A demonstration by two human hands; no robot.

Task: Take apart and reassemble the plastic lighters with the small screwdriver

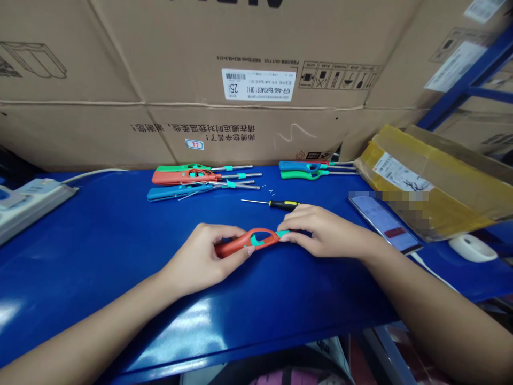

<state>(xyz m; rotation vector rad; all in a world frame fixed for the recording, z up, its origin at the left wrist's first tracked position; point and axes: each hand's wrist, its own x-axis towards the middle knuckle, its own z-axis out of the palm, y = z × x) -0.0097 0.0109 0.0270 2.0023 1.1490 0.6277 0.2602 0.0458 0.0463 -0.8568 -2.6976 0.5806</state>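
Note:
An orange-red gas lighter with a teal trigger lies across the blue table, held between both hands. My left hand is closed round its handle end. My right hand pinches its teal front end, and the metal nozzle is hidden under those fingers. Just behind my right hand lies a small screwdriver with a black and yellow handle.
Three lighters, green, red and blue, lie at the back centre. Two more lighters lie to their right. A phone, a taped carton and a white mouse sit at right. A power strip is at left. Cardboard boxes wall the back.

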